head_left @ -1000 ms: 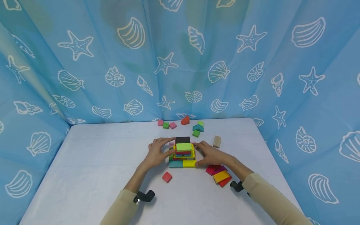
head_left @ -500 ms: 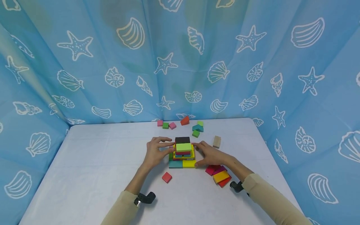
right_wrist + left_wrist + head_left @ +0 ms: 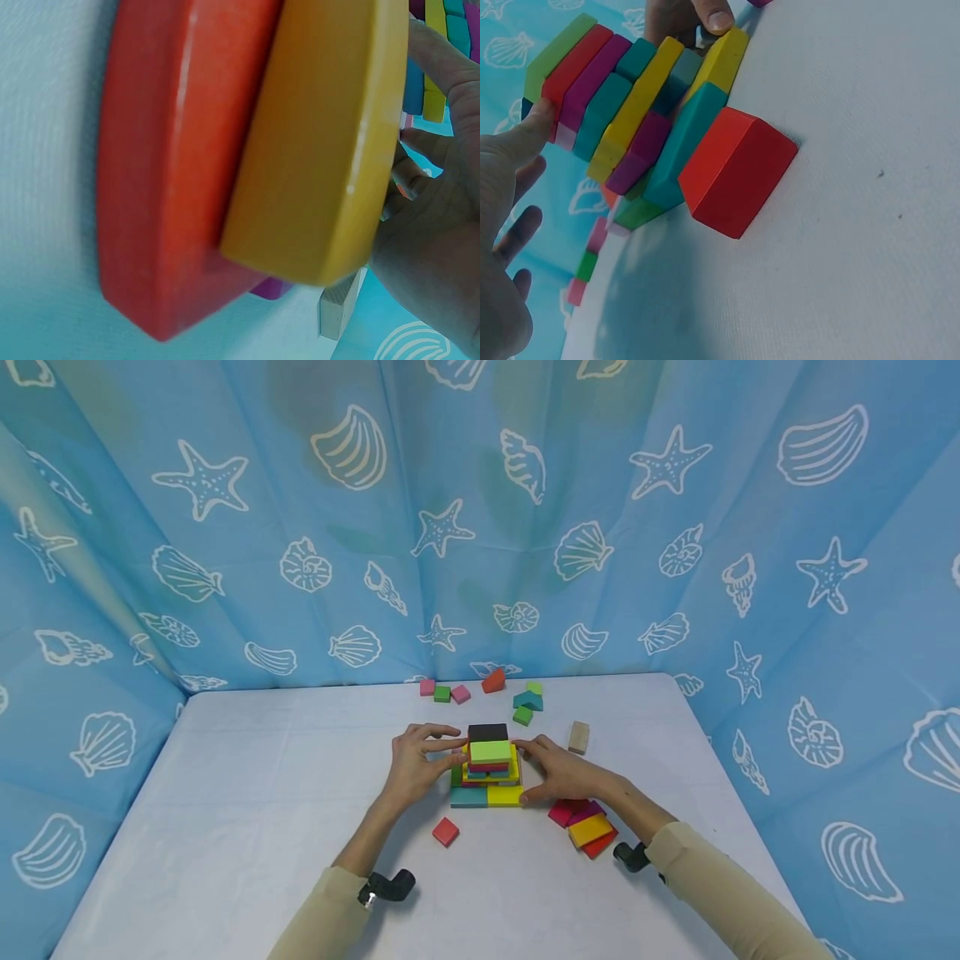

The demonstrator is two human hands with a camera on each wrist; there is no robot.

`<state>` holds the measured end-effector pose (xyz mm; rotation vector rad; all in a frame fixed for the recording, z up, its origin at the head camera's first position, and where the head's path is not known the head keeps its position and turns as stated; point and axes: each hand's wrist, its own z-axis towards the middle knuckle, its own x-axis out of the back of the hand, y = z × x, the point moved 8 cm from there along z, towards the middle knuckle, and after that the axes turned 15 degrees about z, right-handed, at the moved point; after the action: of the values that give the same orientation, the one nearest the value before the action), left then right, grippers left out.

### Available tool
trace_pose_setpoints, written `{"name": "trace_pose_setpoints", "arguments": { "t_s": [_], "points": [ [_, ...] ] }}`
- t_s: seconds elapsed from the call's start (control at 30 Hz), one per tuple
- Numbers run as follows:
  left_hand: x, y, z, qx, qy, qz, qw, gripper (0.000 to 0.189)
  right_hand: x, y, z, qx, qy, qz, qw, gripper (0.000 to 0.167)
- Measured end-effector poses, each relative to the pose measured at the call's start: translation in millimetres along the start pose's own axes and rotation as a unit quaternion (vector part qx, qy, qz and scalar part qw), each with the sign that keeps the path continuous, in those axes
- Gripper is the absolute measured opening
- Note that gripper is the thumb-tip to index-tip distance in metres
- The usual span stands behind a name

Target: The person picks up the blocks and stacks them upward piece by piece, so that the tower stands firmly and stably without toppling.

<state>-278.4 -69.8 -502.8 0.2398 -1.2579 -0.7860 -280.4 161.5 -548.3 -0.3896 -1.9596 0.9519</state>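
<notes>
The stack [image 3: 490, 753] is set on the table [image 3: 217, 868] between both hands, where it can apparently be reached from either side. It is built wider at the foot, on a teal block [image 3: 468, 798] and a yellow block [image 3: 505, 797], and narrowed above, probably for steadiness. A red layer [image 3: 571, 73] near the top is touched by a fingertip of the left hand [image 3: 414, 767]; the other fingers are loosely spread and no grip is seen, so steadying seems likelier than lifting. The right hand [image 3: 566, 774] is held wide, thumb at the yellow block's corner, fingers stretched toward the far side; nothing is seen gripped, and whether any pressure is applied cannot be told. An orange block [image 3: 590, 831] is heaped with others near the right wrist, seemingly kept handy.
</notes>
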Motion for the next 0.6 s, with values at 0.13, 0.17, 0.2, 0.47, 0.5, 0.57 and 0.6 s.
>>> {"name": "trace_pose_setpoints", "arguments": {
  "t_s": [0.13, 0.17, 0.2, 0.47, 0.5, 0.57, 0.6],
  "points": [
    [0.6, -0.7, 0.1, -0.002, 0.001, -0.004, 1.0000, 0.028, -0.2, 0.4, 0.7, 0.000, 0.000, -0.002, 1.0000, 0.102],
    [0.7, -1.7, -0.1, -0.002, 0.000, -0.004, 1.0000, 0.028, -0.4, 0.8, 0.8, -0.001, -0.001, -0.003, 1.0000, 0.102],
    [0.4, -3.3, -0.2, -0.002, -0.003, -0.003, 1.0000, 0.030, -0.4, 1.0, 1.2, -0.001, -0.001, -0.004, 1.0000, 0.102],
    [-14.5, -30.3, -7.6, 0.016, -0.118, 0.087, 0.9890, 0.066, 0.8, 0.2, 0.8, -0.002, 0.003, -0.010, 0.9999, 0.100],
    [-17.4, -33.2, -9.4, 0.014, -0.139, 0.098, 0.9853, 0.071, 0.7, 0.4, 0.5, -0.003, 0.003, -0.011, 0.9999, 0.100],
    [-22.1, -36.8, -13.1, 0.006, -0.173, 0.109, 0.9789, 0.078, 0.5, 0.9, 0.4, -0.005, 0.003, -0.013, 0.9999, 0.100],
    [-23.9, -38.0, -14.7, 0.000, -0.184, 0.112, 0.9766, 0.079, 0.5, 1.1, 0.4, -0.006, 0.002, -0.014, 0.9999, 0.100]
  ]
}}
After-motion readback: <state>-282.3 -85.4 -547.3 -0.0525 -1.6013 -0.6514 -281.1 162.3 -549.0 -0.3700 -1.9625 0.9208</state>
